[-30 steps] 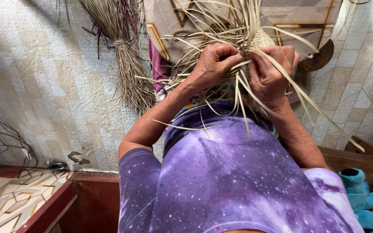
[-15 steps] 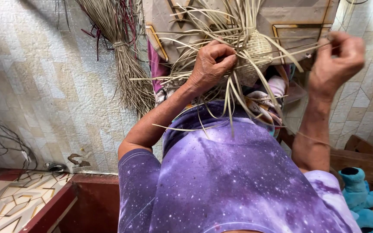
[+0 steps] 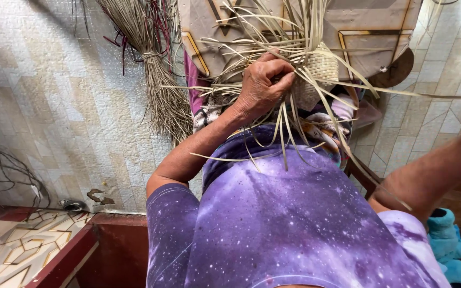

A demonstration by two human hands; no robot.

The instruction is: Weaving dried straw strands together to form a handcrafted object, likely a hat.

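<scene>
Woven basket [image 3: 320,72] just right of clenched left hand [image 3: 262,85]

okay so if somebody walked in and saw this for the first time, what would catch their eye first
Most likely the left hand, top centre, closed in a tight grip on a small half-woven straw basket with pale loose strips fanning out in every direction. One long strip runs taut to the right edge, where the right hand is out of frame and only the blurred forearm shows. Below, the purple starry shirt fills the frame, and a tied bundle of dried fibre lies at upper left.
</scene>
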